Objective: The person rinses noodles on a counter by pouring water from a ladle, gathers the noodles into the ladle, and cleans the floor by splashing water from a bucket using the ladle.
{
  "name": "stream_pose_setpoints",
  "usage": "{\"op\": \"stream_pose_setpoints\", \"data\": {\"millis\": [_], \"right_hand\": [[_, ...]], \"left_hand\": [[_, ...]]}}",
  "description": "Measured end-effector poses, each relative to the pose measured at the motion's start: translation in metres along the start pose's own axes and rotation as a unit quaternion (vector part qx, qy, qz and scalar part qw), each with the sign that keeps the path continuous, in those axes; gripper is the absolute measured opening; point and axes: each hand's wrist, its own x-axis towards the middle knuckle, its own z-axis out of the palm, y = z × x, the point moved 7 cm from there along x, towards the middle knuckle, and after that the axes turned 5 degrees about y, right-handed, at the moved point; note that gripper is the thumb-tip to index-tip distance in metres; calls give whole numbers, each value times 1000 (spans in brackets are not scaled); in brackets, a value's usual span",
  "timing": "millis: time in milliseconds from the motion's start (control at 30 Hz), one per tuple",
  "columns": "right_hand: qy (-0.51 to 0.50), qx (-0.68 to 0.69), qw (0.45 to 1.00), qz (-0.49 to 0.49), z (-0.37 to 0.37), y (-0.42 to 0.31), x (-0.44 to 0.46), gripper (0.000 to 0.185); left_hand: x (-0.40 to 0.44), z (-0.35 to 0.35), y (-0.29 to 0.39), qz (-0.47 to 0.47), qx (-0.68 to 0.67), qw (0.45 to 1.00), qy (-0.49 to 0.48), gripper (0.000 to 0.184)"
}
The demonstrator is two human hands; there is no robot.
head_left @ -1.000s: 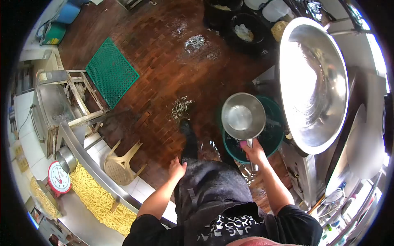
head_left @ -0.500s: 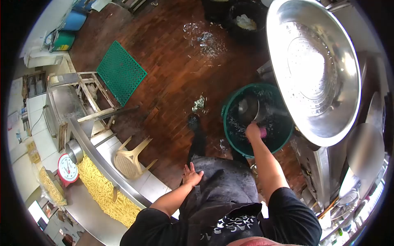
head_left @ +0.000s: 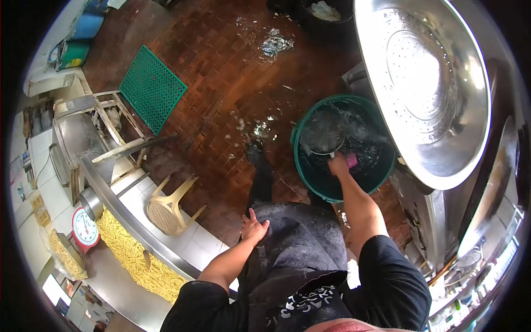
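My right hand (head_left: pixel 339 164) is closed on the handle of a metal saucepan (head_left: pixel 322 133), which is dipped in the water of a large green tub (head_left: pixel 299 171). A small pink thing (head_left: pixel 351 160) shows beside that hand. My left hand (head_left: pixel 254 228) rests on the dark apron (head_left: pixel 298 232) over my thigh, fingers spread and holding nothing. Beyond the tub's right side a large shiny metal basin (head_left: pixel 426 83) stands raised, with drops of water inside it.
Yellow noodles (head_left: pixel 133 257) and a red scale (head_left: pixel 85 228) are on the steel table (head_left: pixel 116 282) at the left. A beige plastic chair (head_left: pixel 168 213) stands beside it. A green mat (head_left: pixel 152 88) lies on the wet brick floor (head_left: pixel 221 83).
The saucepan went from above the green tub down into its water, with my right hand on it. My left hand settled on the apron. The view has shifted.
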Motion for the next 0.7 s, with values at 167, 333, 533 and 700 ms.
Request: {"op": "stream_pose_setpoints", "data": {"millis": [167,333,533,700], "right_hand": [[26,8,1000,-13,-69,-24,-53,43],[60,36,997,-22,-148,-91,-118,41],[-19,122,990,-60,-162,-190,-134,37],[-226,274,935,-6,-142,-301,-98,22]], "left_hand": [[9,-8,3,1,5,1000,10,102],[7,-26,8,-15,3,1000,18,100],[25,-35,2,-5,-7,999,33,97],[39,-39,-8,16,-19,998,62,96]]}}
